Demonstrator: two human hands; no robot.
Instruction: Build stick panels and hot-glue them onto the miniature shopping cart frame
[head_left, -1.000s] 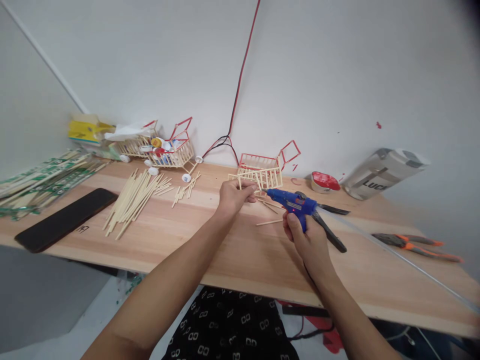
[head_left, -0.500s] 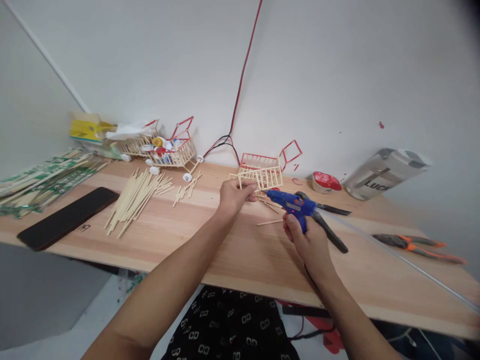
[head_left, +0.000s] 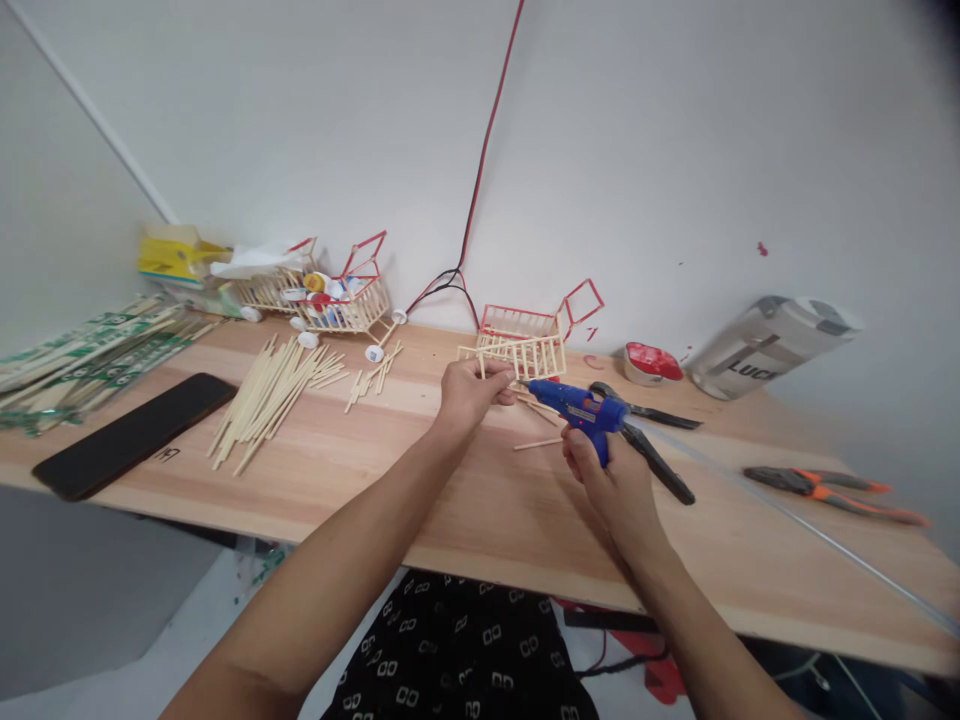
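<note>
My left hand (head_left: pixel 466 392) is closed on a small frame of pale wooden sticks (head_left: pixel 517 357), holding it by its left end above the wooden table (head_left: pixel 480 500). My right hand (head_left: pixel 609 478) grips the handle of a blue glue gun (head_left: pixel 576 404). The gun's nozzle points left and sits right beside my left fingertips at the frame's lower edge. A stick cart with a red rim (head_left: pixel 534 322) stands just behind the frame, against the wall.
Loose sticks (head_left: pixel 271 392) lie at centre left, a black phone (head_left: pixel 129 434) further left, wrapped chopsticks (head_left: pixel 82 358) at the far left. A stick cart filled with bottle caps (head_left: pixel 337 295) stands at the back. Black scissors (head_left: pixel 651 440), orange pliers (head_left: pixel 832 490), a red-lidded pot (head_left: pixel 648 364) and a silver can (head_left: pixel 765 342) are on the right.
The glue gun's nozzle has shifted slightly left, closer to my left fingers and the frame. My left hand has hardly moved.
</note>
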